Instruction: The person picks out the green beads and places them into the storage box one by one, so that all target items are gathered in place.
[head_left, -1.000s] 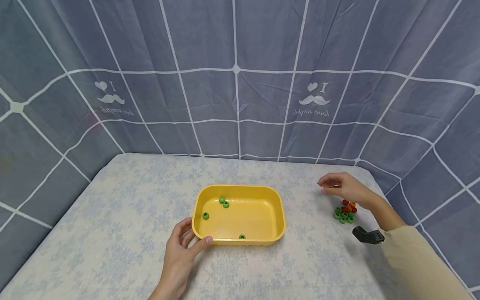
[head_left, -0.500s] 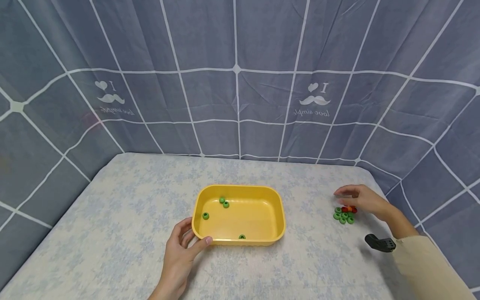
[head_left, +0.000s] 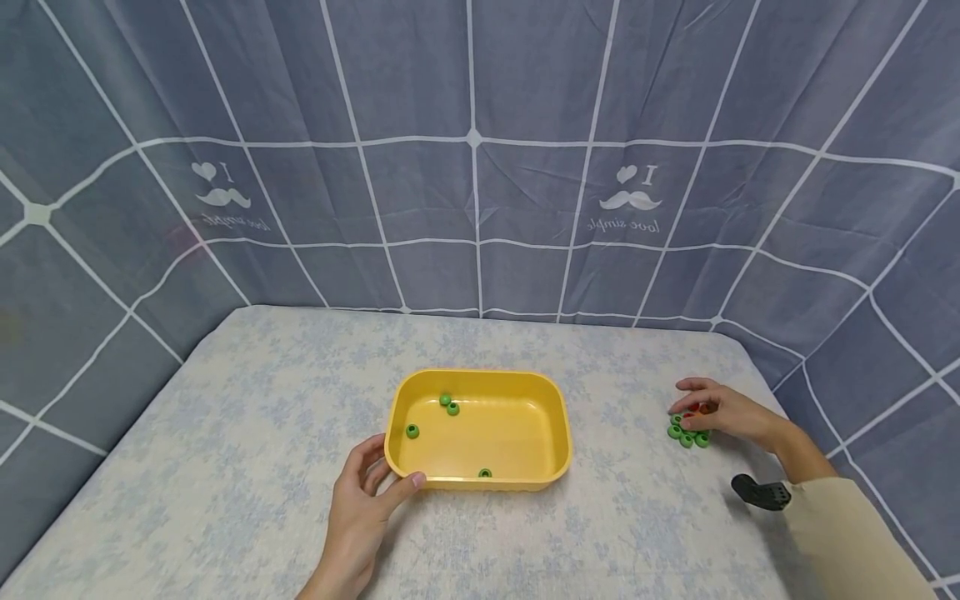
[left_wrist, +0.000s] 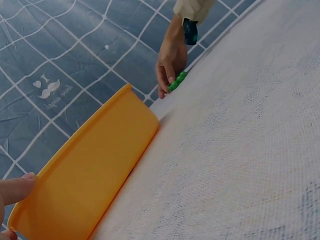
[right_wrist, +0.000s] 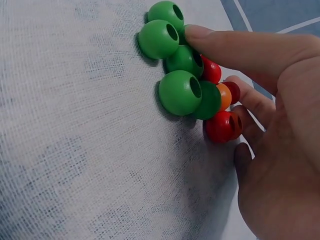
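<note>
A yellow plastic tray [head_left: 480, 482] stands on the table with several green beads [head_left: 452, 408] lying inside. My left hand [head_left: 360, 500] grips its near left corner, the thumb over the rim and fingers along the outside. On the right, my right hand [head_left: 731, 414] is down at a cluster of round, holed beads. Its thumb tip meets a green bead [right_wrist: 185, 35] at the cluster's far end, and the index fingertip lies across from it, partly hidden. Other green beads [right_wrist: 180, 93] lie nearer the wrist camera. Red beads [right_wrist: 220, 126] and an orange bead [right_wrist: 224, 96] sit beneath the palm.
A pale cloth with blue flowers covers the table [head_left: 262, 433]. Grey-blue curtains [head_left: 420, 200] with white lines close off the back and both sides. A black strap [head_left: 761, 492] sits at the right wrist, beside a cream sleeve [head_left: 847, 533].
My right hand has moved right and down from above the bead cluster, and its fingers now reach the green beads. My left hand and the tray have stayed in place.
</note>
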